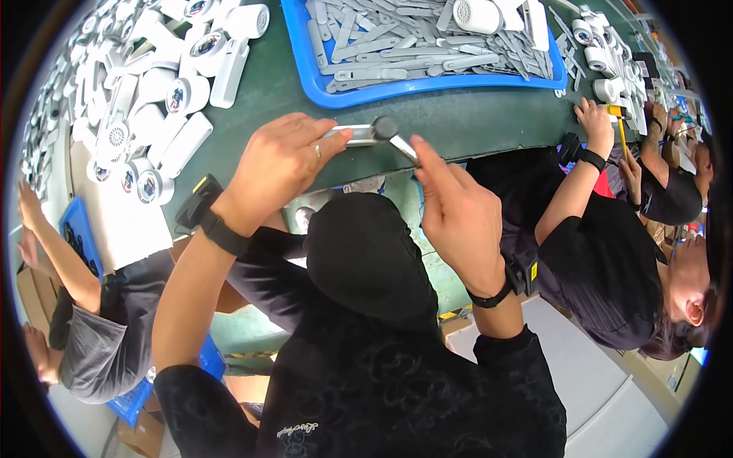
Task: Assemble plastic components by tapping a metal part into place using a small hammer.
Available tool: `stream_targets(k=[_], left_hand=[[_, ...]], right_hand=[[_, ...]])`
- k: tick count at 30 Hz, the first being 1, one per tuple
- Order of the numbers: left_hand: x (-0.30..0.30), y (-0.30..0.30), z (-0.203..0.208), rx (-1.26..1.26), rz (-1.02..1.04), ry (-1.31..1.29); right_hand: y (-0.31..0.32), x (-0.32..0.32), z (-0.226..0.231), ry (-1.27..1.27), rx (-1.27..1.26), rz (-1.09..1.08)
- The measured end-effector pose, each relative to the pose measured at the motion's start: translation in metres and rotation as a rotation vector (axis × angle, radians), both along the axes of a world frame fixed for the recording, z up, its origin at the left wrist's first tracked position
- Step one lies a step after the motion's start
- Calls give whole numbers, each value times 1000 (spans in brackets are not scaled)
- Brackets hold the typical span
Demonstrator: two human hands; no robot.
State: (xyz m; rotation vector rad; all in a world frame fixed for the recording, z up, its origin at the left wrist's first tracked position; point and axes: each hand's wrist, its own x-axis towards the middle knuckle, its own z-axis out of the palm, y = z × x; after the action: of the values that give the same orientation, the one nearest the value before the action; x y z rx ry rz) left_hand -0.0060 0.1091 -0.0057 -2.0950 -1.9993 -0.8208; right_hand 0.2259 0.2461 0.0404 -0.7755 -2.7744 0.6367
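My left hand (286, 164) is closed around one end of a slim white-and-grey part (356, 134), held level just above the near edge of the green table. My right hand (462, 217) grips the short silver handle of what looks like a small hammer (403, 149). Its dark round head (384, 128) rests over or right beside the far end of the slim part; whether they touch cannot be told. My fingers hide most of the part and the lower end of the handle.
Beyond my hands stands a blue tray (366, 95) of flat grey strips, with white pieces on top. White handheld-fan units (187, 95) pile up at left on the green table (267, 84). At right a co-worker's hand (595, 122) is near a yellow-handled hammer (623, 137); another person sits at left.
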Motion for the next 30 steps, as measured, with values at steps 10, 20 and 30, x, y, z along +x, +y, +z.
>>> stream_targets(k=[10,20,30], left_hand=[[13,-18,8,-1,358,-114],[12,-15,-8,-69,447,-228],[7,-24,3,-142,382,-189]], right_hand=[[-4,-6,-12,0,41,1],[-17,-33,-5,-22,86,107],[-8,-24,-10,164,-203,81]])
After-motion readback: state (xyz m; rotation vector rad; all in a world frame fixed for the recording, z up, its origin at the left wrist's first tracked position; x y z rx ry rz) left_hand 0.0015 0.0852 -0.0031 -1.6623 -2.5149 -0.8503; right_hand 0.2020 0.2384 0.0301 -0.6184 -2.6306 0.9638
